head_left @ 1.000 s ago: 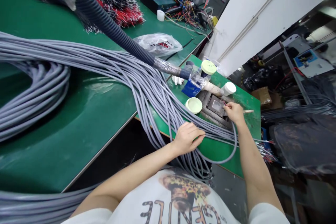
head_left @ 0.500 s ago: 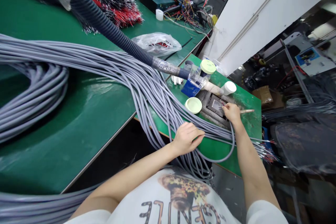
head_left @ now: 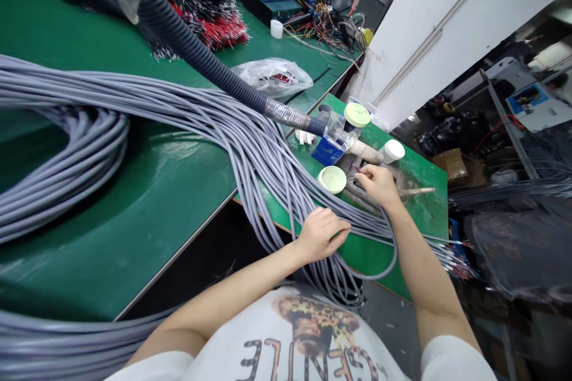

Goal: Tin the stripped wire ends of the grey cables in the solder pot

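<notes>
My right hand (head_left: 379,186) pinches the stripped end of a grey cable (head_left: 393,253), its thin wires pointing at a shallow pale-green dish (head_left: 332,180). This cable loops down from the hand toward the bundle. Beneath the hand lies a dark, grimy metal block (head_left: 355,193), mostly covered by the fingers. My left hand (head_left: 322,233) rests over the bundle of grey cables (head_left: 263,155), fingers curled and thumb against them; what they hold, if anything, is hidden. At the bundle's right end, stripped wire tips (head_left: 453,259) fan out past the small green table.
A ribbed hose (head_left: 201,62) crosses above the table and ends by a blue box (head_left: 328,150). A white jar (head_left: 392,150) and a green-lidded pot (head_left: 357,114) stand nearby. Coiled cables (head_left: 84,155), a plastic bag (head_left: 277,77) and black-red wires (head_left: 218,30) lie on the larger table (head_left: 179,202).
My right hand has moved left with the cable end, from over the metal block's pale square toward the pale-green dish. My left hand has stayed in place on the bundle.
</notes>
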Available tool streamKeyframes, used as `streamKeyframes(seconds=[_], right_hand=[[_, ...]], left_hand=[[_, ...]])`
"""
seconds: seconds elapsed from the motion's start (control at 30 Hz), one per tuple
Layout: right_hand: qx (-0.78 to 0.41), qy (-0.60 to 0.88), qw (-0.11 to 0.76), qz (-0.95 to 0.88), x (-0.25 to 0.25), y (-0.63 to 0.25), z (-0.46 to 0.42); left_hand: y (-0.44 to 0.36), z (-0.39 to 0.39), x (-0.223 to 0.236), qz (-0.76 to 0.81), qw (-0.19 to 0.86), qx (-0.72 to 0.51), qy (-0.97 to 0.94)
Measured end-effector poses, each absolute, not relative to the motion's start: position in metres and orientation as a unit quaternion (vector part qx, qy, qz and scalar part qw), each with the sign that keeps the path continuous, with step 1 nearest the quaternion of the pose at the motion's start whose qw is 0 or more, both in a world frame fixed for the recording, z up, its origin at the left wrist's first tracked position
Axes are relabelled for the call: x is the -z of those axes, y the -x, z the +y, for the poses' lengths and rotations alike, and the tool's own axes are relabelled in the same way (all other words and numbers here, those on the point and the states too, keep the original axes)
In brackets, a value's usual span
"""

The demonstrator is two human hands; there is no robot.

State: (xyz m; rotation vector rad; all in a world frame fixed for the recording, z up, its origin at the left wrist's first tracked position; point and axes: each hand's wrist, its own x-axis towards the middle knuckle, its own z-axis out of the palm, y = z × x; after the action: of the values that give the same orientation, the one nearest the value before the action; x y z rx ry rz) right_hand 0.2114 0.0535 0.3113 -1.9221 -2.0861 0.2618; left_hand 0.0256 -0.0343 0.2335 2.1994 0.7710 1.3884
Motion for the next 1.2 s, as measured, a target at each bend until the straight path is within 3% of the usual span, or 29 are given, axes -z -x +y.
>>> streamKeyframes(seconds=[0.17, 0.37, 0.77, 1.2], right_hand=[[-0.056, 0.652, 0.035, -0.755, -0.300, -0.179, 0.068], [-0.039, 0.646, -0.007, -0.762, -0.289, -0.167, 0.072], [-0.004, 0.693, 0.003, -0.721, -0.311, -0.222, 0.059], [0.014, 0.798, -0.036, -0.602, -0.276, -0.298, 0.065]], left_hand=[[-0.026, -0.034, -0.233, 0.277, 0.207, -0.504, -0.791], [-0.027, -0.034, -0.231, 0.278, 0.212, -0.507, -0.788], [-0.025, -0.034, -0.231, 0.276, 0.210, -0.503, -0.792], [-0.026, -0.034, -0.229, 0.274, 0.221, -0.502, -0.790]])
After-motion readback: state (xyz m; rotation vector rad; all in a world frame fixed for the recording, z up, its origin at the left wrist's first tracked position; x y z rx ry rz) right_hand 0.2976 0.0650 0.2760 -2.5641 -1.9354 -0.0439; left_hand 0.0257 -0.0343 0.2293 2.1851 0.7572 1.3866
